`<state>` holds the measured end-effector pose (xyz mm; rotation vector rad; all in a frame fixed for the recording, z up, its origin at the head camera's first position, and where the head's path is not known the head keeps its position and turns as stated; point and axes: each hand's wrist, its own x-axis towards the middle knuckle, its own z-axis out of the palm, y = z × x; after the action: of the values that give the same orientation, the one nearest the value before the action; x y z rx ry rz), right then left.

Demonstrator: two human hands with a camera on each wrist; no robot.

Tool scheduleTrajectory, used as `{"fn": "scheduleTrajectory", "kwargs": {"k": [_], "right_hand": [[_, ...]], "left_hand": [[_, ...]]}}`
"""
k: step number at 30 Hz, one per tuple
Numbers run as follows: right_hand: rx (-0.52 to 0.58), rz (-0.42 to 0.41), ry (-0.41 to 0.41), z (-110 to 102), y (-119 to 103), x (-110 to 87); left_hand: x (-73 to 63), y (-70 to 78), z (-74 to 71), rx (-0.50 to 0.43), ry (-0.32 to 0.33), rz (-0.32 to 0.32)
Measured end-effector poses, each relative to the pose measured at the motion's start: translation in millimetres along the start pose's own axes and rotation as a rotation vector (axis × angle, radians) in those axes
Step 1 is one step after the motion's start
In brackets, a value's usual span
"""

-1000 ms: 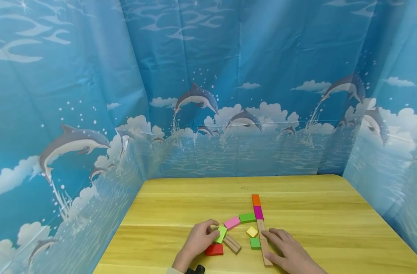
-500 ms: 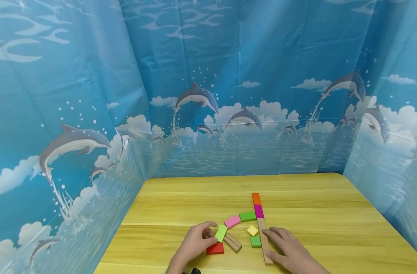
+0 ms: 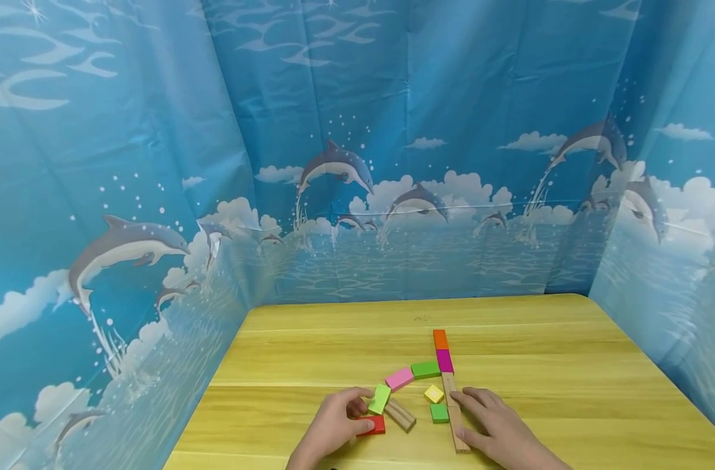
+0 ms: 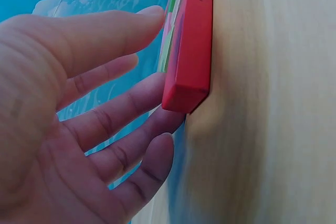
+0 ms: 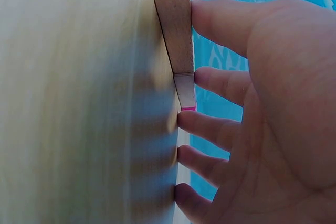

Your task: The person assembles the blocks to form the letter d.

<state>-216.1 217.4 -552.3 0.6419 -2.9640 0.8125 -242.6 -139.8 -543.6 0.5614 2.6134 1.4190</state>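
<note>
My left hand (image 3: 332, 424) is at the red block (image 4: 194, 51), its thumb over the block's top in the head view. In the left wrist view the fingers are spread and loosely bent by the block's end; no firm grip shows. A lime-green block (image 3: 379, 399) lies just beyond the red one. With straight fingers, my right hand (image 3: 498, 427) rests at the side of two plain wooden blocks (image 3: 459, 434) laid end to end. Its thumb and index fingertips touch them in the right wrist view. Past these, a magenta block (image 3: 445, 361) and an orange block (image 3: 441, 339) continue the line.
A pink block (image 3: 400, 378) and a green block (image 3: 425, 369) curve from the lime-green block to the line. Inside the curve lie a grooved wooden piece (image 3: 400, 415), a yellow block (image 3: 434, 393) and a small green block (image 3: 439, 413). A dolphin-print curtain (image 3: 357, 261) surrounds the table (image 3: 310, 333).
My left hand has let go of the lime-green block and moved nearer to me, onto the red block. My right hand has stayed by the wooden blocks.
</note>
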Motion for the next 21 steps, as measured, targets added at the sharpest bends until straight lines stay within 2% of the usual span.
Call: {"fn": "scheduleTrajectory", "kwargs": {"k": [7,21], "right_hand": [[0.003,-0.003,-0.003,0.8,1.3,-0.3],[0.028,-0.052,0.014,-2.9,-0.6,-3.1]], "left_hand": [[-1.1,-4.0,1.5,0.003,-0.016,-0.019],[-4.4,-4.1,-0.1,-0.004,-0.052,0.032]]}}
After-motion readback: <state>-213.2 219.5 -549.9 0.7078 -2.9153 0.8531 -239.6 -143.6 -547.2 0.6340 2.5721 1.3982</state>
